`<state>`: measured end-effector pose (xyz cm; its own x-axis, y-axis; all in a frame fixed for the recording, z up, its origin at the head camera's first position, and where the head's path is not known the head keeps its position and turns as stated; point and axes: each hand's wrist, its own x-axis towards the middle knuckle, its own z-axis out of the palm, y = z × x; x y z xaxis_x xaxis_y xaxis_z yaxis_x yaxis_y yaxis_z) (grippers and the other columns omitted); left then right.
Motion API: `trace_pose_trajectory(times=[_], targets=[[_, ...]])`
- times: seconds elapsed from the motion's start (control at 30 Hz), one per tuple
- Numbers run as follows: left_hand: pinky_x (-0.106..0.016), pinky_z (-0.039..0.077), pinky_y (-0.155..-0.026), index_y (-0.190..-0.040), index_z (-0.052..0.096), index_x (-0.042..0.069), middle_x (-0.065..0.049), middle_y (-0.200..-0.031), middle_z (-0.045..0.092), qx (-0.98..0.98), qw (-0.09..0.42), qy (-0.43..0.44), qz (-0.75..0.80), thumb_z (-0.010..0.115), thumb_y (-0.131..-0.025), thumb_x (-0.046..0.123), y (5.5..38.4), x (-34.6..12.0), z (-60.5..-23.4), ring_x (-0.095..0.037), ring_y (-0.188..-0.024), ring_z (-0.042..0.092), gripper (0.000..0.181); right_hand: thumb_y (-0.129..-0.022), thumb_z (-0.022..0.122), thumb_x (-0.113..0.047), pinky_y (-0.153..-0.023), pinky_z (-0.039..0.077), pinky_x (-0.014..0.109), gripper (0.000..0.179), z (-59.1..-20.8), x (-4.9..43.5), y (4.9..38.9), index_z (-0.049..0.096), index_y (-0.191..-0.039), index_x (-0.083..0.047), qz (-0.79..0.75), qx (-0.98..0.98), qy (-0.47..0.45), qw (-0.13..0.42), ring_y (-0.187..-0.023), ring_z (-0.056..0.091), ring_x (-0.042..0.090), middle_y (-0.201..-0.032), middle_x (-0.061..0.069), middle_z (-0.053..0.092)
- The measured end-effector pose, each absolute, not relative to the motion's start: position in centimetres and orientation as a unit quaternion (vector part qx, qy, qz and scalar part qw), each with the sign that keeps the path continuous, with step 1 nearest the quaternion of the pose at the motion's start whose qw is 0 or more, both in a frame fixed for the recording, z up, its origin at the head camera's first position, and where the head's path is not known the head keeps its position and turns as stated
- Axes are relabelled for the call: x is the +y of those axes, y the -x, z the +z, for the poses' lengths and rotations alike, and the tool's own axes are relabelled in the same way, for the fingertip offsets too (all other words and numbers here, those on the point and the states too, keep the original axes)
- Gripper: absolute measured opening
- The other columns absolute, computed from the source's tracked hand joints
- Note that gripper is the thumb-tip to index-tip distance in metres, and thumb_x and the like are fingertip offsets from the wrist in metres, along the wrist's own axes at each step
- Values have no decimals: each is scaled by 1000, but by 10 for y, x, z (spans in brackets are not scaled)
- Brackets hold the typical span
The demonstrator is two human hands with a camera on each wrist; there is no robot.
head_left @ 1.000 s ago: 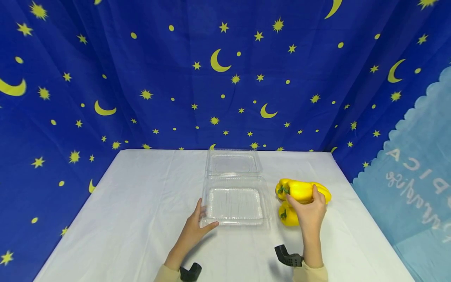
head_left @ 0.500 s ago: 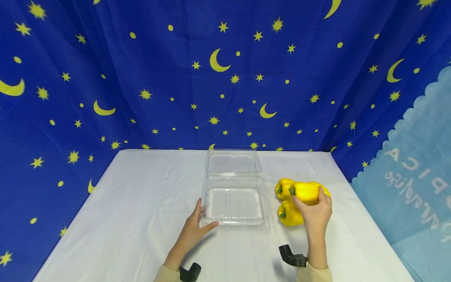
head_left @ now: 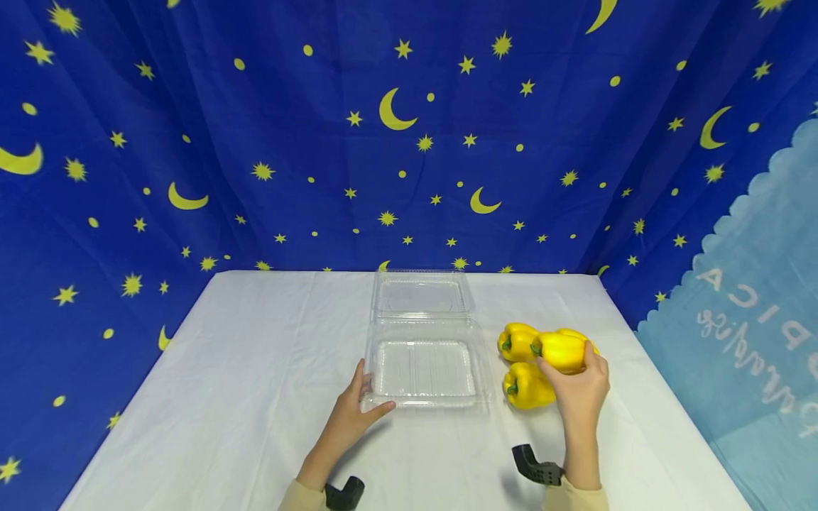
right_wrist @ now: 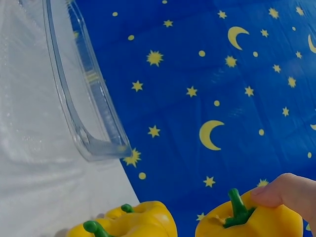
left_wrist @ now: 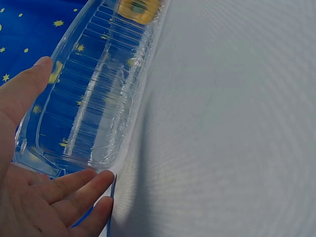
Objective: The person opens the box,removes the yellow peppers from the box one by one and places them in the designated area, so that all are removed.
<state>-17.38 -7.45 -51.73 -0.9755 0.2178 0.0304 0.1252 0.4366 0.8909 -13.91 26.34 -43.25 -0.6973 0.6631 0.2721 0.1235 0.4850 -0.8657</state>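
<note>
My right hand [head_left: 583, 387] pinches a yellow bell pepper [head_left: 559, 351] between thumb and fingers, its green stem pointing left. Around it lie other yellow bell peppers: one at the back left [head_left: 516, 342], one in front [head_left: 527, 387] and one mostly hidden behind the held pepper. In the right wrist view, my thumb lies on the held pepper [right_wrist: 269, 222] near its stem. A clear plastic clamshell container [head_left: 424, 369] stands left of the peppers, lid [head_left: 423, 294] folded back. At its front left corner, my left hand [head_left: 350, 411] touches it with spread, fairly straight fingers and thumb.
A white cloth [head_left: 255, 383] covers the table. Behind it hangs a blue curtain [head_left: 307, 142] with yellow moons and stars. A light blue cloth with lettering [head_left: 754, 341] hangs at the right. Black wrist devices [head_left: 537, 465] are strapped above the hands.
My right hand has moved to the right with the held bell pepper, uncovering more of the back left and front peppers. My left hand has stayed at the container's corner.
</note>
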Motion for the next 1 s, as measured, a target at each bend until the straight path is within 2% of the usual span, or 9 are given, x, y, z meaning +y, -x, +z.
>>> trace_pose_trajectory(times=[0.5, 1.0], targets=[[-58, 37, -106, -150, 12, -5, -27, -138, 48, 848, 44, -101, 518, 74, -80, 40, 173, -75, -515, -44, -126, 49, 104, -73, 80, -12, -108, 34, 59, 88, -436, 273, 136, 31, -143, 10, 439, -809, 264, 288, -122, 41, 47, -133, 36, 40], [-57, 38, -106, -150, 11, -5, -27, -140, 47, 846, 47, -101, 521, 74, -81, 38, 173, -75, -514, -44, -126, 48, 103, -73, 79, -13, -111, 30, 58, 90, -436, 282, 131, 29, -145, 9, 444, -803, 280, 283, -124, 38, 48, -134, 37, 37]])
